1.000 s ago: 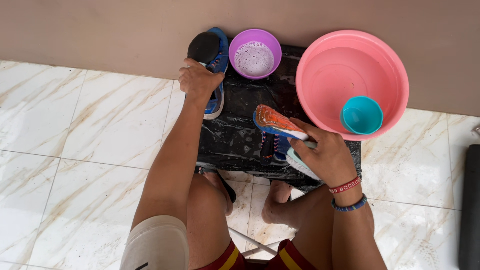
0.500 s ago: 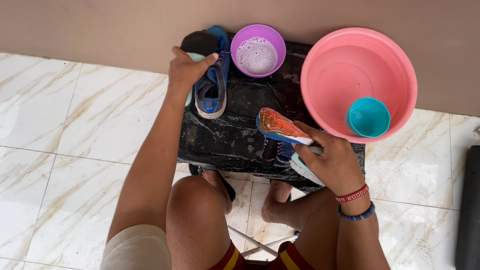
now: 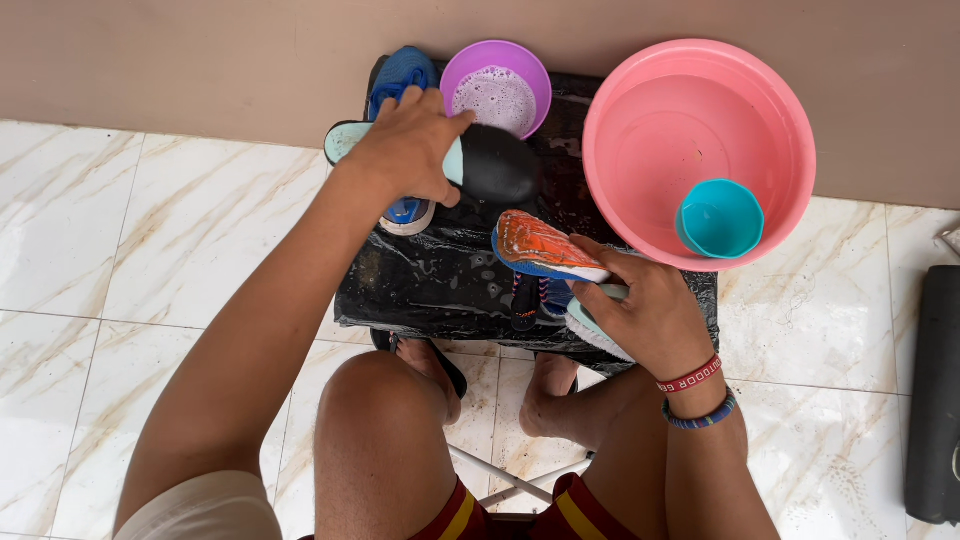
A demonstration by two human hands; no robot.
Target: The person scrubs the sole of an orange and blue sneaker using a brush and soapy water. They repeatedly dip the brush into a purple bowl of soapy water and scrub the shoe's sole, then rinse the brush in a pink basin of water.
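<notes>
Black-toed shoe [image 3: 495, 163] under left hand [image 3: 405, 150] (gripped midway), right hand [image 3: 645, 315] clasping orange-soled shoe [image 3: 545, 250]

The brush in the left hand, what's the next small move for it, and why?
Probably bring the brush across to the shoe. The left hand holds it beside the purple bowl of suds, while the right hand holds the shoe with its orange sole up, already foamy, over the wet black board.
</notes>
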